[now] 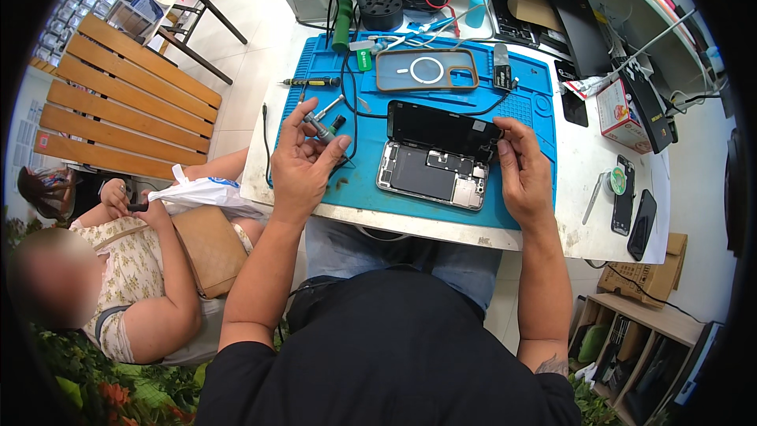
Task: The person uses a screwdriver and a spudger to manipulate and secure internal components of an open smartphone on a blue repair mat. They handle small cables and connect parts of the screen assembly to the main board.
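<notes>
An opened phone (418, 176) lies on the blue work mat (355, 199), its battery and circuit board exposed. Its dark screen (430, 130) is tilted up along the far side. My right hand (522, 177) pinches the raised screen's right edge between thumb and fingers. To the left of the phone, my left hand (300, 166) has a grey-handled screwdriver (320, 129) between thumb and fingers; its tip cannot be made out. Just beyond that hand lie a small silver tool (331, 106) and a yellow-and-black screwdriver (311, 82).
Behind the phone lies a clear phone case (426, 69) with a brown rim. A black tool holder (382, 13) and a blue bottle (476, 8) stand farther back. Black cables cross the mat. More phones (643, 225) lie at right. Another person (150, 276) sits at left.
</notes>
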`<state>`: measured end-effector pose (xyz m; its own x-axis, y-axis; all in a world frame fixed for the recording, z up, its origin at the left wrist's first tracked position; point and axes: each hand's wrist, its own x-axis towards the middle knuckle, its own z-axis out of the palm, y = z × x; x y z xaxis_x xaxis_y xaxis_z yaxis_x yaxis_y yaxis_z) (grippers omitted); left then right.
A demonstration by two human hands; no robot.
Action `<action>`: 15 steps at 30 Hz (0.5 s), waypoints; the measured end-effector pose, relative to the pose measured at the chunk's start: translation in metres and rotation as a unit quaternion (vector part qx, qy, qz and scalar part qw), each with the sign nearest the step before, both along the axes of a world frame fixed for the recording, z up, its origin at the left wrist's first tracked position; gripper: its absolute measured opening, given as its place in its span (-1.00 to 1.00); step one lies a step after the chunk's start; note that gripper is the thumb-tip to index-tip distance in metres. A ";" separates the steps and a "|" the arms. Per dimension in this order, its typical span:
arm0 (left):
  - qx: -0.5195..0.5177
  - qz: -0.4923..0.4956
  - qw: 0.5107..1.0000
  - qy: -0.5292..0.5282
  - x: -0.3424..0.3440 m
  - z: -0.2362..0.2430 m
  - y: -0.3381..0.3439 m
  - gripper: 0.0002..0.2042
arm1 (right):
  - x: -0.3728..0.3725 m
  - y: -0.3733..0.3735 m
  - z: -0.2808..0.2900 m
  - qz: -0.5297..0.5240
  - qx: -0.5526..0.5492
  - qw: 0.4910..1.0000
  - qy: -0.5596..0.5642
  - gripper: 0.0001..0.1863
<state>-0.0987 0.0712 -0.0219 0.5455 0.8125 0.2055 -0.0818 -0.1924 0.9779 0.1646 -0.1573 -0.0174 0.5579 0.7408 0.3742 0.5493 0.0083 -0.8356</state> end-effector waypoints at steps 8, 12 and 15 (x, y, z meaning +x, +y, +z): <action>0.018 0.007 1.000 0.011 0.000 -0.001 -0.001 -0.30 | 0.002 0.000 -0.003 -0.002 0.005 1.000 -0.006 -0.68; 0.022 0.006 1.000 0.011 0.000 -0.003 0.000 -0.30 | 0.001 0.001 -0.002 0.000 0.006 1.000 -0.007 -0.68; 0.030 0.010 0.999 0.016 0.000 -0.002 -0.001 -0.30 | 0.001 0.000 -0.001 -0.001 0.002 1.000 -0.005 -0.68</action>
<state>-0.0992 0.0702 -0.0243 0.5360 0.8103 0.2368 -0.0456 -0.2522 0.9666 0.1657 -0.1569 -0.0187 0.5553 0.7381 0.3831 0.5582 0.0106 -0.8296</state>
